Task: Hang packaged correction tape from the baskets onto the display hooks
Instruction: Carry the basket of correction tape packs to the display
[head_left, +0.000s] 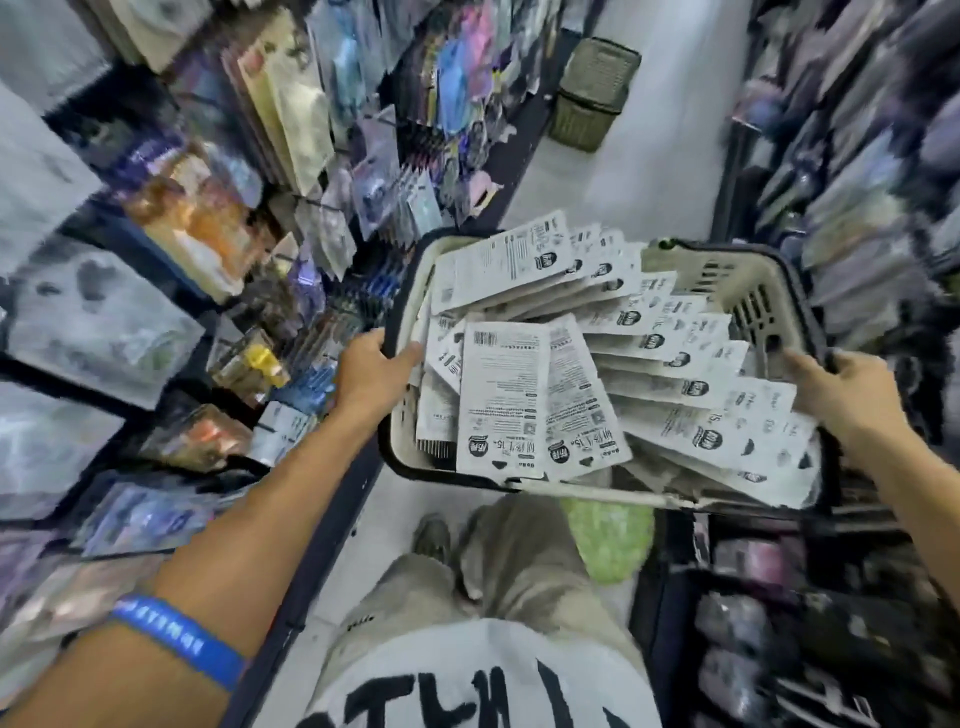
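A beige basket (743, 291) with a dark rim hangs in the air in front of me, tilted and full of several white packaged correction tapes (524, 395) lying printed side up. My left hand (371, 371) grips the basket's left rim, thumb over the edge. Fingers of my right hand (836, 387) curl round the right rim. The display hooks (374, 208) with hanging packets stand on the left, blurred.
Shelves of packaged goods line both sides of a narrow white-floored aisle. A second, olive basket (592, 93) sits on the floor far ahead. A green object (608, 535) lies on the floor under the held basket. My legs and shoe show below.
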